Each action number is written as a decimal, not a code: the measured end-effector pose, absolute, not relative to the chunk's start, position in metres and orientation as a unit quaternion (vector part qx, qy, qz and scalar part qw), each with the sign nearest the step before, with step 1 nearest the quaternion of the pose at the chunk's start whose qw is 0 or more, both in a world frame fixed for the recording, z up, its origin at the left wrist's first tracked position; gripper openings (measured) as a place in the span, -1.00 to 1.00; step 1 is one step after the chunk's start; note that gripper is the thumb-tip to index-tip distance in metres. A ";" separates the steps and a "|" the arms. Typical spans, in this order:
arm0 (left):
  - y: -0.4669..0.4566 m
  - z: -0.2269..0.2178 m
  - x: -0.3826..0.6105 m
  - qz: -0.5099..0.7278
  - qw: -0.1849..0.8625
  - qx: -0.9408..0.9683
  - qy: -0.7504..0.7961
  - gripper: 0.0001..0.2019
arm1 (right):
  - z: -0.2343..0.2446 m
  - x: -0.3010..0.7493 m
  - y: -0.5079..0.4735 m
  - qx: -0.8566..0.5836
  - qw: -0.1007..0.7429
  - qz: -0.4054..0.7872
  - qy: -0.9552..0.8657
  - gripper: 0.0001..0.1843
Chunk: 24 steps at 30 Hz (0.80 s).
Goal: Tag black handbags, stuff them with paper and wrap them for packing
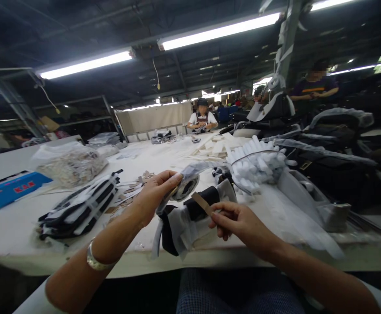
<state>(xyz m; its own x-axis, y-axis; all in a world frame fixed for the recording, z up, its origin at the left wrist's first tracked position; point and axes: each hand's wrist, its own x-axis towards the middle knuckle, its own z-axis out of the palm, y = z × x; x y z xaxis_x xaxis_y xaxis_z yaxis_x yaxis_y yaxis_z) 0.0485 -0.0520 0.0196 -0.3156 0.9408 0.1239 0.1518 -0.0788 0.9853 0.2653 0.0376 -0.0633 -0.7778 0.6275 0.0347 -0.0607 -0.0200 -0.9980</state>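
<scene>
My left hand [158,189] is closed, thumb on top, round a loop of strap wrapped in clear plastic [188,183]. My right hand [231,220] pinches one end of a narrow brown strip [202,204], which looks like card or paper. The strip's far end points up toward the wrapped loop. Under both hands lies a black piece [203,203] partly covered in white tissue or foam [182,224], at the table's front edge. Loose brown and white strips [130,194] are scattered left of my left hand.
Left on the white table [144,157] lie a bundle of black-and-white straps [82,205], a filled plastic bag [71,163] and a blue packet [17,187]. To the right are banded white rolls [256,161] and black bags [334,174]. A co-worker [202,117] sits across.
</scene>
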 end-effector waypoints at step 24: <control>-0.064 0.017 0.054 0.458 0.106 0.602 0.646 -0.70 | -0.032 0.209 0.031 -0.111 0.289 0.822 -0.478 -0.73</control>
